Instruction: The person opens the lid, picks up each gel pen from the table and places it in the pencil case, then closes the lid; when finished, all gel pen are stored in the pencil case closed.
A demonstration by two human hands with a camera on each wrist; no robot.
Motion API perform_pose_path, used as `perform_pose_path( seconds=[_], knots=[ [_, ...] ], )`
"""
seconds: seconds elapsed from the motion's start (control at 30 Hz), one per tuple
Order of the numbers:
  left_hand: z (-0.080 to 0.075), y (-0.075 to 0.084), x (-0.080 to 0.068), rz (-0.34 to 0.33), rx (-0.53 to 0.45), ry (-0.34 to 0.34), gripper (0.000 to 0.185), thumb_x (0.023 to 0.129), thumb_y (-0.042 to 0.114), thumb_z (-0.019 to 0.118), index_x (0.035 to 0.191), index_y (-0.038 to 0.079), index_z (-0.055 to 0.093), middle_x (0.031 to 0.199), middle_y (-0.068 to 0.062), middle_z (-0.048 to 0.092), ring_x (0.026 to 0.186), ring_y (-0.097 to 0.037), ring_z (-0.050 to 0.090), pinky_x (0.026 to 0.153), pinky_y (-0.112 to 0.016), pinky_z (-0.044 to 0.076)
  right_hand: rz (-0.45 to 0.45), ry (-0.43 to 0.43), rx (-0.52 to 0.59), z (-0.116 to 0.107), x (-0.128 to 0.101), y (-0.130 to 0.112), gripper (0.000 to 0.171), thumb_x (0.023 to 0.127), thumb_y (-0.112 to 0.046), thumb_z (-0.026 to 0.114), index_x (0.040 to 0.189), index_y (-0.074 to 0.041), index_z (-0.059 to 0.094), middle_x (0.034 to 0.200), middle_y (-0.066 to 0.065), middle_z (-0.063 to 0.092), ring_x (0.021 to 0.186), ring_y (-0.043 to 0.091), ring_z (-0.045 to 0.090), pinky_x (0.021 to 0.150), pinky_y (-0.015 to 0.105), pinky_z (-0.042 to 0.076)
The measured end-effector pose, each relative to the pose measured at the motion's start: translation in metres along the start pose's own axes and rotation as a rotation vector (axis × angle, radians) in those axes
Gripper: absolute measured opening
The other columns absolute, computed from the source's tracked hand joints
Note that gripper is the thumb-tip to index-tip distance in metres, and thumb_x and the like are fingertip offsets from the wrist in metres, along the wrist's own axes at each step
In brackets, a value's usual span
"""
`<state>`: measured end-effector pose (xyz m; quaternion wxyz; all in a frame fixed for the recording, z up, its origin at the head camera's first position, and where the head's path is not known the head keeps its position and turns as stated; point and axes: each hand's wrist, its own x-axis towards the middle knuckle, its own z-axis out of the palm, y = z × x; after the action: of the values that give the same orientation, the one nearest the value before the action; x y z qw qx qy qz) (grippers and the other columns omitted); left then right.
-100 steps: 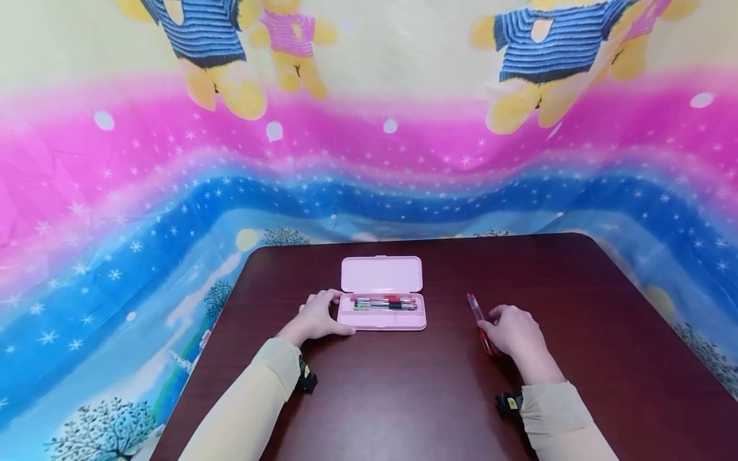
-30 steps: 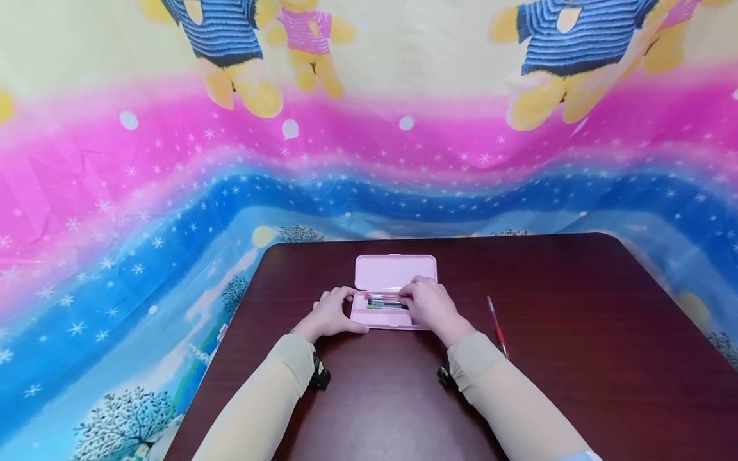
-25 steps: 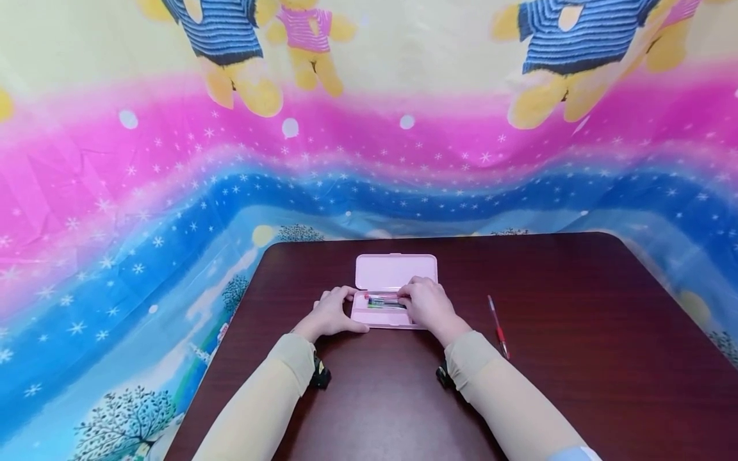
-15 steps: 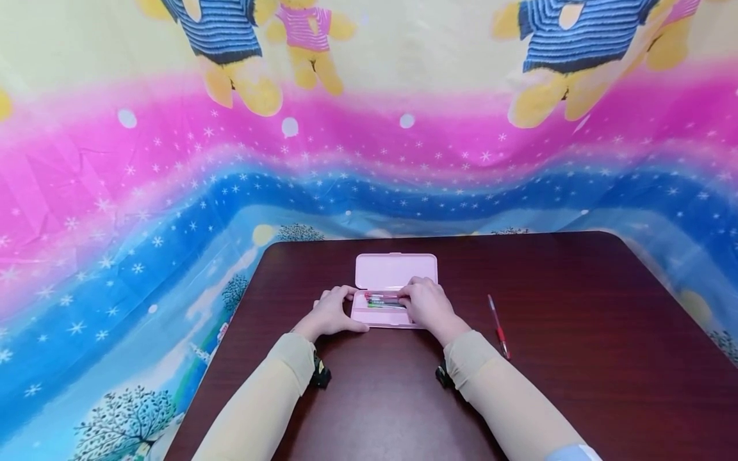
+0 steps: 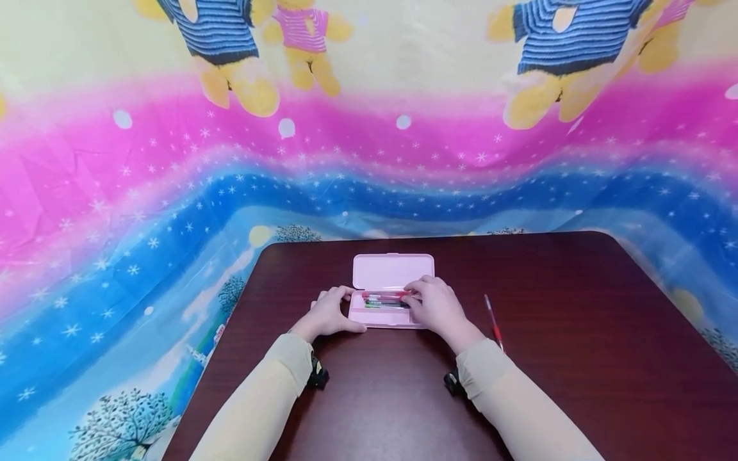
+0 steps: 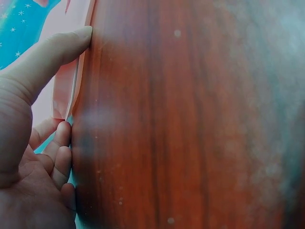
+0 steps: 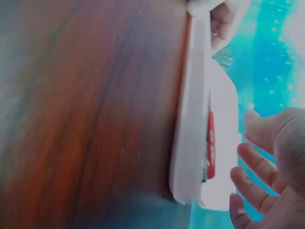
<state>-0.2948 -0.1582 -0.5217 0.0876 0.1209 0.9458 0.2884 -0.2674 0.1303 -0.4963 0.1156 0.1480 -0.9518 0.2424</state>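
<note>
Left grip: the left hand (image 5: 330,312) braces the left end of the pink pencil case (image 5: 387,318); in the left wrist view the thumb (image 6: 52,52) lies straight against the case's edge and the other fingers curl loosely at its corner, clasping nothing.
Right grip: the right hand (image 5: 436,306) lies over the right end of the case's tray, fingertips at the red pen (image 5: 385,295) in the tray; whether they pinch it cannot be told. In the right wrist view the fingers (image 7: 255,179) are spread and relaxed, just off the case, with the red pen (image 7: 210,151) lying inside.
Arm pose: both forearms in cream sleeves (image 5: 262,400) run from the lower edge up to the case, wrists low on the table (image 5: 576,333), hands converging on either end of it.
Case: lies open in the middle of the table, lid (image 5: 392,271) laid flat on the far side, several pens side by side in the tray.
Loose pen: a second red pen (image 5: 493,324) lies on the table to the right of the right wrist, apart from the case.
Backdrop: a bright cloth (image 5: 173,160) with bears, pink and blue bands hangs behind the table.
</note>
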Motion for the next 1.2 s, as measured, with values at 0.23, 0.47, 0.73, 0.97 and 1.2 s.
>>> perform_pose_path(
  seconds=[0.23, 0.47, 0.73, 0.97, 1.2],
  knots=[
    [-0.001, 0.003, -0.002, -0.005, -0.008, -0.001, 0.094, 0.072, 0.055, 0.101, 0.148, 0.018, 0.06, 0.137, -0.004, 0.064, 0.134, -0.029, 0.049, 0.114, -0.058, 0.039, 0.098, 0.086, 0.014, -0.032, -0.026, 0.014, 0.043, 0.099, -0.038, 0.082, 0.132, -0.011, 0.079, 0.125, 0.018, 0.077, 0.114, 0.041, 0.073, 0.102, 0.059, 0.059],
    [0.0, 0.002, -0.002, 0.006, -0.008, 0.004, 0.094, 0.072, 0.055, 0.101, 0.148, 0.018, 0.059, 0.138, -0.005, 0.064, 0.134, -0.03, 0.05, 0.113, -0.058, 0.039, 0.349, -0.021, -0.074, -0.073, -0.059, 0.05, 0.082, 0.099, -0.053, 0.078, 0.151, 0.006, 0.055, 0.138, 0.04, 0.062, 0.116, 0.056, 0.067, 0.104, 0.068, 0.054],
    [0.001, 0.0, -0.001, 0.018, 0.003, 0.012, 0.094, 0.07, 0.055, 0.101, 0.147, 0.019, 0.06, 0.136, -0.003, 0.065, 0.133, -0.028, 0.05, 0.112, -0.056, 0.04, 0.494, -0.23, -0.015, -0.088, -0.084, 0.082, 0.082, 0.09, -0.051, 0.088, 0.131, 0.012, 0.055, 0.075, 0.013, 0.068, 0.075, 0.031, 0.068, 0.083, 0.056, 0.058],
    [0.002, -0.001, 0.0, 0.016, 0.008, 0.015, 0.094, 0.07, 0.055, 0.101, 0.147, 0.02, 0.06, 0.136, -0.003, 0.065, 0.132, -0.028, 0.051, 0.11, -0.056, 0.04, 0.516, -0.246, 0.015, -0.086, -0.09, 0.088, 0.066, 0.092, -0.041, 0.088, 0.122, 0.011, 0.061, 0.06, 0.006, 0.068, 0.069, 0.024, 0.068, 0.081, 0.052, 0.057],
    [0.0, 0.001, -0.002, 0.007, 0.0, 0.005, 0.094, 0.071, 0.054, 0.101, 0.148, 0.019, 0.06, 0.137, -0.004, 0.064, 0.134, -0.029, 0.05, 0.112, -0.057, 0.039, 0.546, -0.193, 0.064, -0.077, -0.096, 0.092, 0.058, 0.095, -0.033, 0.086, 0.134, 0.008, 0.069, 0.06, 0.003, 0.069, 0.055, 0.015, 0.065, 0.066, 0.037, 0.051]
  ],
)
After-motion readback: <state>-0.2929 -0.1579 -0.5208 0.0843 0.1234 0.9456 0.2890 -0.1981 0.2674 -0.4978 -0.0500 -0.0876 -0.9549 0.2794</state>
